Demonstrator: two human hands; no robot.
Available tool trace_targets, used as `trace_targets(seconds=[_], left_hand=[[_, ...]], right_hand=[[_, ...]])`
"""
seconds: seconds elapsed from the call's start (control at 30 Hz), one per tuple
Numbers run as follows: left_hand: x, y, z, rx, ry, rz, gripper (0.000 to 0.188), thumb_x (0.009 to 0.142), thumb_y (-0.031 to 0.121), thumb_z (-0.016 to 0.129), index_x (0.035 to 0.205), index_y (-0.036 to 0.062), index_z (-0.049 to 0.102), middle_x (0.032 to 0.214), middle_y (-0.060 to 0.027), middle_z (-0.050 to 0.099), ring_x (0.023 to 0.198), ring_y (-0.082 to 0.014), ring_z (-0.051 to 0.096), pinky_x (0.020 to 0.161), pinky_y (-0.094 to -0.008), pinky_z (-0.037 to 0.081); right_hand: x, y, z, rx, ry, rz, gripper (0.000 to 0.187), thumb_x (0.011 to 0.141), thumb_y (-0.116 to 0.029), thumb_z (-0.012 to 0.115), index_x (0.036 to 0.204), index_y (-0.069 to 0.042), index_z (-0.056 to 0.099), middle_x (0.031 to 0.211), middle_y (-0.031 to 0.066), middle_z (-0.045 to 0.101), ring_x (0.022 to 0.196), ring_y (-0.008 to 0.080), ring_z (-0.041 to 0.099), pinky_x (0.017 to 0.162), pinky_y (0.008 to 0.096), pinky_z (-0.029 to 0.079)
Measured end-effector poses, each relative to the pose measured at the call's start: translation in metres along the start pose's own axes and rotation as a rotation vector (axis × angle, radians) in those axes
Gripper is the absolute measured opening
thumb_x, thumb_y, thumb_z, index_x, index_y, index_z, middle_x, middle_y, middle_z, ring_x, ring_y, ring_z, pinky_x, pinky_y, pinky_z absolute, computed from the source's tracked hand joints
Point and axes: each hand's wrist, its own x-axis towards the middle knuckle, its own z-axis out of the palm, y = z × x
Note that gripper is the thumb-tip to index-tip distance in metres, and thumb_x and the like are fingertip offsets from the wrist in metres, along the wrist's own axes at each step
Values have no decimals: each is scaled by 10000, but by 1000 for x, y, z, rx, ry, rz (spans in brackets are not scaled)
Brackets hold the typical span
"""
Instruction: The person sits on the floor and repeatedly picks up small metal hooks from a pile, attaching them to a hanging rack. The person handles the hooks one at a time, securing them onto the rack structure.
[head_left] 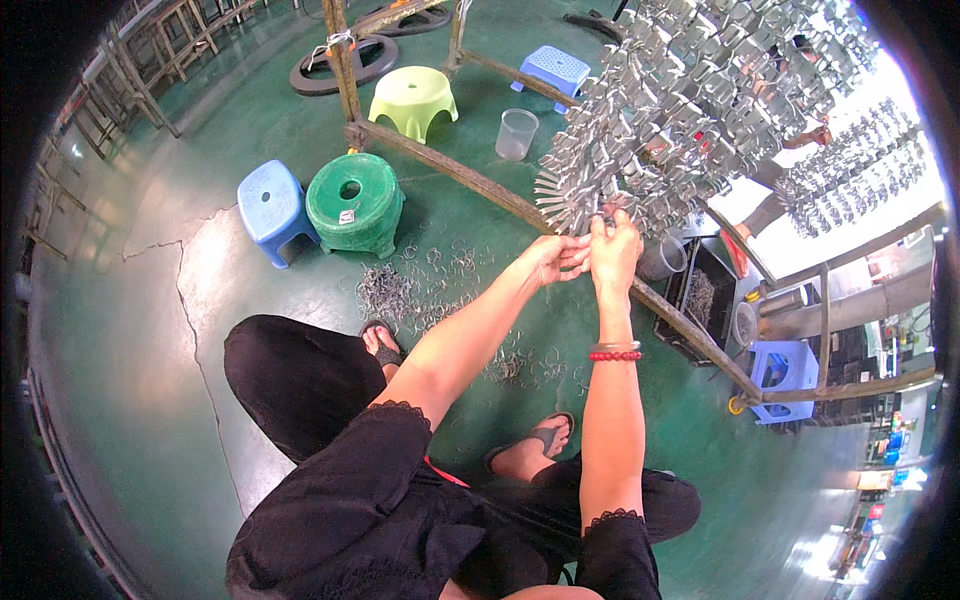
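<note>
Green stool (pixel 380 212) out left, loose metal bits (pixel 385 290) across the floor (pixel 455 205); now the left hand (pixel 555 258), fingers curled, beside the right hand (pixel 615 250), up at the hanging metal pieces (pixel 660 125). Either's grip? Can't tell! One careless tug could shake pieces loose.

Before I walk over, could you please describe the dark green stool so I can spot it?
Find the brown frame hung with silver metal parts. By its left corner, beside a light-blue stool, stands the dark green stool. Its deep green colour and single round seat hole set it apart.
</note>
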Motion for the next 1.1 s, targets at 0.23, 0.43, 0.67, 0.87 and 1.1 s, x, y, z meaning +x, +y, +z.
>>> trace_targets(seconds=[0.23,0.43,0.67,0.87,1.1], left_hand=[[13,-1,-18,-23,-14,-7,102,884,194,566,866,107,615,849,-7,648,773,-144,593,748,-398,466],[1,-8,-34,120,-36,-141,161,852,217,642,957,95,631,941,-53,653,858,-170,606,766,-384,493],[-47,-23,-38,63,-212,-89,294,908,246,574,1116,40,598,992,-71,644,855,-149,611,718,-297,521],[-68,4,-11,-141,-359,-43,374,908,374,553,1057,37,614,906,-35,646,772,-115,614,599,-236,491],[-58,0,-7,-244,-473,-185,227,880,311,617,908,85,617,772,14,620,594,-59,532,472,-175,417]], right_hand=[[-6,16,4,-39,-20,-43,201,867,-135,586,856,64,558,605,175,621,480,235,633,355,329,444],[-3,17,-12,-42,-242,71,237,892,-178,564,990,38,556,598,96,623,396,119,555,305,210,312],[9,18,-35,60,-484,205,239,897,-190,560,1003,23,537,614,93,625,407,111,551,314,202,313],[5,15,-41,58,-613,197,208,910,-202,541,1024,-29,521,546,21,548,384,68,466,342,188,283],[9,2,-46,-3,-776,179,127,899,-176,550,949,-62,528,541,-44,452,414,31,368,370,196,261]])
